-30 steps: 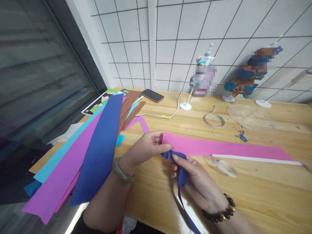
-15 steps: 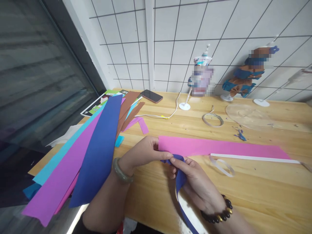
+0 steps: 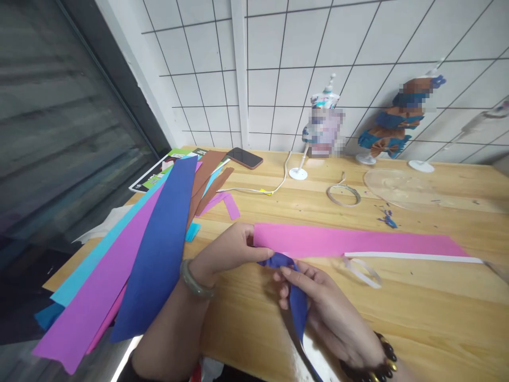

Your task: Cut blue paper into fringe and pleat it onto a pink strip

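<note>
A narrow dark blue paper strip (image 3: 298, 310) runs between my two hands, its bunched upper end at my left thumb and its tail hanging past the table's front edge. My left hand (image 3: 234, 246) pinches the gathered end. Lower and to the right, my right hand (image 3: 318, 302) grips the strip between thumb and fingers. Just behind them lies a flat pink paper strip (image 3: 358, 241), its left end by my left hand. White tape (image 3: 413, 257) follows the pink strip's near edge, with a loose curl of backing (image 3: 363, 271) beside it.
Long coloured paper sheets (image 3: 159, 249) are piled at the left over a magazine. Behind are a phone (image 3: 244, 158), a white cord (image 3: 278, 185), a tape roll (image 3: 344, 195) and a clear disc (image 3: 397, 187). Small dress stands (image 3: 298, 173) line the tiled wall.
My right hand has slid down and right along the blue strip, away from my left hand, so more of the gathered part shows between them. The view has shifted slightly.
</note>
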`<state>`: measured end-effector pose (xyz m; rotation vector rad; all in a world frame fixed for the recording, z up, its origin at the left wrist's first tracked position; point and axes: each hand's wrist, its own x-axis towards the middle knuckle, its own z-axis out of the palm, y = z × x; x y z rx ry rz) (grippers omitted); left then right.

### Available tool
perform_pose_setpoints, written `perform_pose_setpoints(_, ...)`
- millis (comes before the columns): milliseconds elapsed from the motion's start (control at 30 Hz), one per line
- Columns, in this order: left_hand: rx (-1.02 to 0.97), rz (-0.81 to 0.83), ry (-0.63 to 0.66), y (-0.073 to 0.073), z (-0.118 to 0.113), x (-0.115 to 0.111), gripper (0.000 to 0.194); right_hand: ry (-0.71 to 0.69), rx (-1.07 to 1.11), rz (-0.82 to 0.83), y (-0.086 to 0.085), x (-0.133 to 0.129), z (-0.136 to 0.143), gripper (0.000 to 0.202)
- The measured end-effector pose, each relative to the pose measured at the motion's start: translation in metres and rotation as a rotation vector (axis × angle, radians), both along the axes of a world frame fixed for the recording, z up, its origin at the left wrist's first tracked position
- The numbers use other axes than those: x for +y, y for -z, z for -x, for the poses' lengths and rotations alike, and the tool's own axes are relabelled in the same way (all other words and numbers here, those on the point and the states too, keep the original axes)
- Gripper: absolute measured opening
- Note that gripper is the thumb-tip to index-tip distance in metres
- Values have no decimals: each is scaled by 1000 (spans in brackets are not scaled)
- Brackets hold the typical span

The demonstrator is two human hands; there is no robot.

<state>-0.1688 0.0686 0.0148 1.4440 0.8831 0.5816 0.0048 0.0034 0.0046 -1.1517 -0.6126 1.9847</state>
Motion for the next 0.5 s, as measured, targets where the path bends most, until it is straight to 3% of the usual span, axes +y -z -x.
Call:
perform_pose_setpoints(100, -30, 25, -3, -4, 2, 0, 11, -76, -127, -124, -1, 0, -1, 26)
perform_pose_setpoints(300, -67, 75, 50, -9, 3, -1, 9, -135, -821, -567, -3, 0, -11, 30)
perform_pose_setpoints(400, -54, 68, 22, -9, 3, -2, 7, -284, -1052, -615, -7, -1, -20, 30)
perform_pose_setpoints(500, -29, 55, 4, -7, 3, -2, 6, -492, -1097, -622, -12, -4, -28, 31)
